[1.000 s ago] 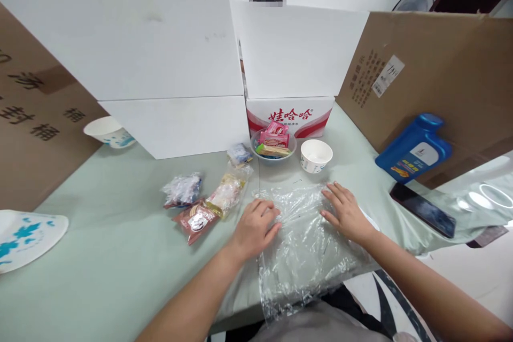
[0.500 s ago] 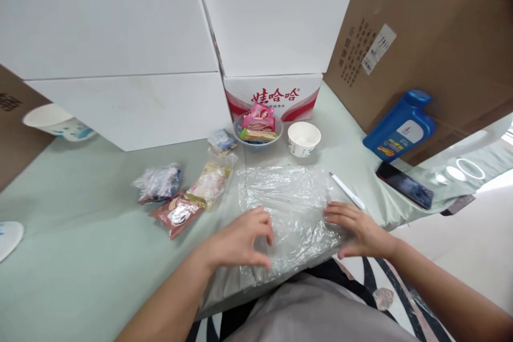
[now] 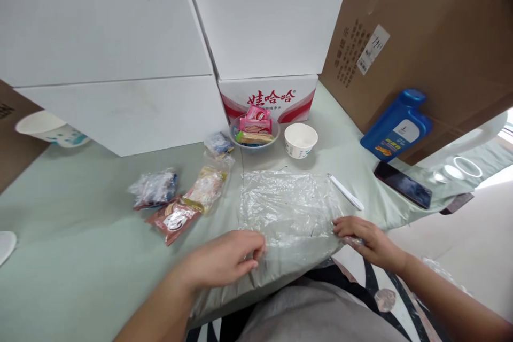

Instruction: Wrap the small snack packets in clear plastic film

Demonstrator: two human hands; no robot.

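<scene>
The left hand (image 3: 231, 257) curls half-closed (any hold cannot be told) at a clear plastic sheet (image 3: 286, 206), whose near-right edge the right hand (image 3: 369, 241) pinches.

Pale green tablecloth (image 3: 80, 256) above a pale floor (image 3: 449, 240) with dark bands (image 3: 371, 276)

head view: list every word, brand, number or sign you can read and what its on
"娃哈哈", with ®, on the white-and-red box
"纯净水", smaller, beneath, same box; the line's start is unclear
Too small or blurred to read: print on the right-hand brown box, its white label, blue bottle, pink packets, brown packet and left-hand brown box; faint marks on the large white panel
</scene>
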